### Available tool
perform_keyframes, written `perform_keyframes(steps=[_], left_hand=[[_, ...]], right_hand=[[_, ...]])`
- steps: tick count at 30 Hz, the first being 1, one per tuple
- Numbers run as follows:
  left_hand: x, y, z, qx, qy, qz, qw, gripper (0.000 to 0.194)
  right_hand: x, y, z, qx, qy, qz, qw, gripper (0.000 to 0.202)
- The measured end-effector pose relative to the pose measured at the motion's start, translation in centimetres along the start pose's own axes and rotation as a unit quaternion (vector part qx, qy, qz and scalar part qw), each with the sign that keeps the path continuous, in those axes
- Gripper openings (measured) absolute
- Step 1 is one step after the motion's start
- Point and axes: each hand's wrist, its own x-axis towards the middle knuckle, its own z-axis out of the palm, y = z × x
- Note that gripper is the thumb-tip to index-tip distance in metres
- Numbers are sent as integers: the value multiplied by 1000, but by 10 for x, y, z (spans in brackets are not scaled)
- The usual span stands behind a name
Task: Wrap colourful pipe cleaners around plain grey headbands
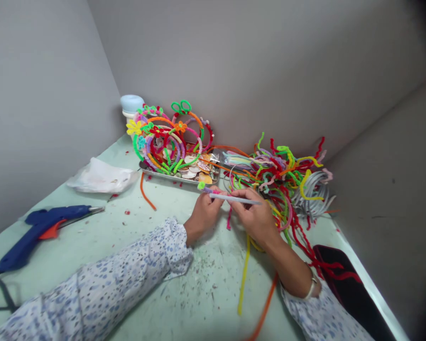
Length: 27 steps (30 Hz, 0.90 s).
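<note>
My left hand (206, 211) is closed, thumb and fingers pinching a thin, pale grey headband (243, 200) seen edge-on. Purple, pink and green pipe cleaner (206, 189) covers the part by my left fingertips. My right hand (254, 215) also pinches the headband, close beside the left. Its bare grey end reaches across my right fingers. A pink pipe cleaner end (229, 219) hangs below, between the hands. My fingers partly hide where the wrapping meets the band.
Finished headbands (163, 137) stand in a metal tray (177, 179) with wooden pieces. Right of it lie tangled pipe cleaners (280, 166) and bare grey headbands (314, 194). A blue glue gun (31, 239), plastic bag (102, 175), blue-lidded bottle (132, 104) and black phone (355, 289) surround the work area.
</note>
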Motion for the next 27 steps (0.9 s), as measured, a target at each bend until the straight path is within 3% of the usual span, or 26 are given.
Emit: perform_keyframes(steps=[6, 16, 22, 27], left_hand=[[1, 0, 0, 18, -1, 4, 1000, 22], [0, 8, 0, 43, -10, 1, 999, 23], [1, 8, 2, 32, -11, 8, 999, 21], [1, 7, 0, 42, -6, 16, 999, 23]], right_hand=[[1, -6, -4, -13, -2, 0, 1000, 19], [1, -8, -3, -11, -13, 91, 996, 29], [3, -9, -3, 92, -40, 166, 981, 30], [2, -6, -1, 155, -47, 172, 972, 29]])
